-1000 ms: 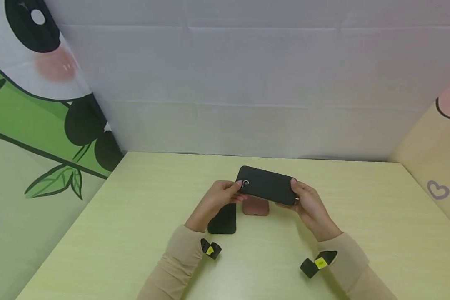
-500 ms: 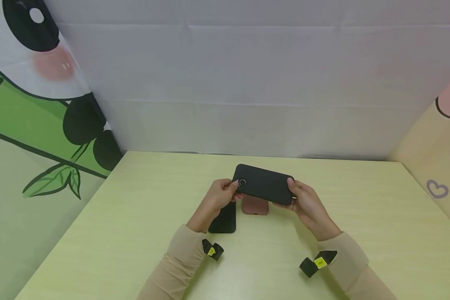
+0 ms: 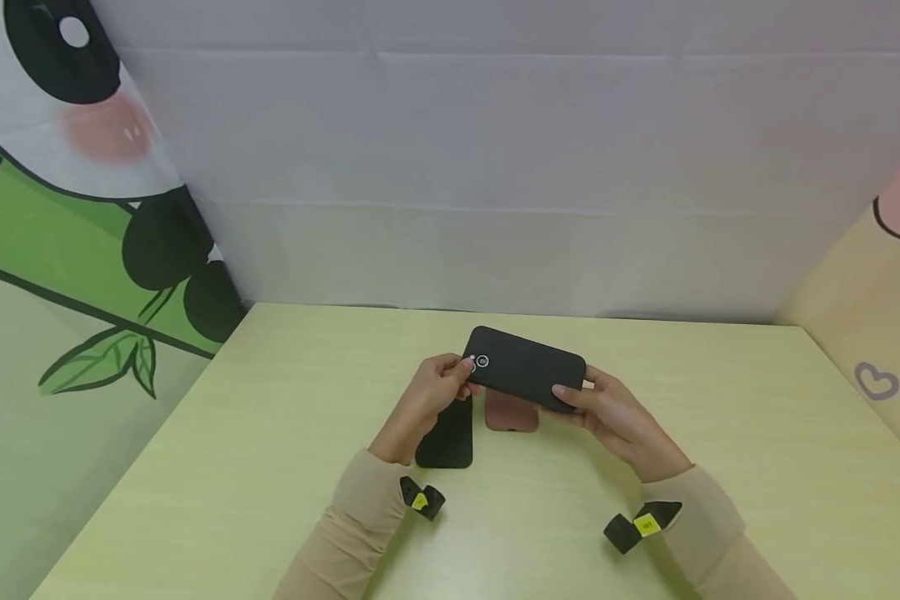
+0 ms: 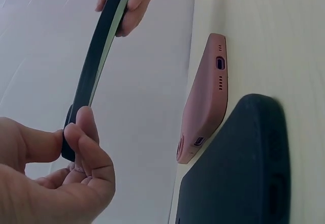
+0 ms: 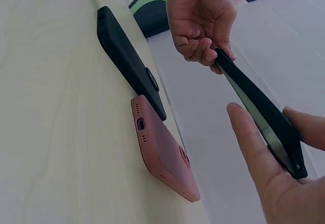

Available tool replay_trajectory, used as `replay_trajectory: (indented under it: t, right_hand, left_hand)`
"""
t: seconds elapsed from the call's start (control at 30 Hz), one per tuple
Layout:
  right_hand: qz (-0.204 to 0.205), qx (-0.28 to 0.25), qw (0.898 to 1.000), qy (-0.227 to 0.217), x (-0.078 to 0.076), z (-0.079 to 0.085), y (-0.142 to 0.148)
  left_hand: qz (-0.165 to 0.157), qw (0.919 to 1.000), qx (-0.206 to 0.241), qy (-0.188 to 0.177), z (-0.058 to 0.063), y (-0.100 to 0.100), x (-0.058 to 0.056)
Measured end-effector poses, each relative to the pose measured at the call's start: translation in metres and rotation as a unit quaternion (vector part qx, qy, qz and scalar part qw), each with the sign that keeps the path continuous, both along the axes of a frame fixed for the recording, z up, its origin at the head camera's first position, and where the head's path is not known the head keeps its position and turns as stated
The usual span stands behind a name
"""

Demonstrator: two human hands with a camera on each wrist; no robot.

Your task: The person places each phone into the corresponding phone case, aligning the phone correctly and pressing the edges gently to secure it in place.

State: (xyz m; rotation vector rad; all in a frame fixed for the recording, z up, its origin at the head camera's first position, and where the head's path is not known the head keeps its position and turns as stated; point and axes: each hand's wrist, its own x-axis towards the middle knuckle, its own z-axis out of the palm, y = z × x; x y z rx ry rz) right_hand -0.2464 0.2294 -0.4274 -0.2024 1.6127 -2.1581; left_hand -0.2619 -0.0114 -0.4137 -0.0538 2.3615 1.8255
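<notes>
Between both hands, raised above the table, is a phone in a black case [image 3: 525,367], its back with the round camera rings turned up. My left hand [image 3: 427,400] pinches its left end beside the rings, thumb on top. At the other end, my right hand [image 3: 622,417] holds the lower right corner, thumb lying on the back. A pale phone edge [image 4: 108,46] shows along the case's side in the left wrist view. From the right wrist view, the same pale strip runs between case [image 5: 254,92] and right fingers [image 5: 249,137].
On the pale table [image 3: 270,500], under and behind the hands, lie a pink-cased phone [image 3: 512,415] and another black-cased phone [image 3: 450,437], side by side. A white backdrop [image 3: 450,167] stands along the back edge. Printed panels [image 3: 82,292] flank the left side.
My right thumb has slid from the case's right end to its lower right corner. The held phone has shifted slightly left, and a second camera ring shows beside the left thumb.
</notes>
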Motion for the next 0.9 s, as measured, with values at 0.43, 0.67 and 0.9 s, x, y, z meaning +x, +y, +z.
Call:
replay_trajectory:
  t: [0.43,0.67,0.9]
  right_hand:
    - [0.078,0.062,0.995,0.028,-0.020,0.000,0.011]
    - [0.091,0.066,0.993,0.037,-0.029,0.002,0.014]
    - [0.096,0.070,0.992,0.028,-0.040,0.005,0.019]
  left_hand:
    - [0.009,0.9984,0.056,0.002,0.009,0.001,-0.013]
    - [0.023,0.9964,0.081,-0.008,0.010,0.009,-0.020]
    - [0.034,0.9956,0.087,-0.001,0.011,0.015,-0.026]
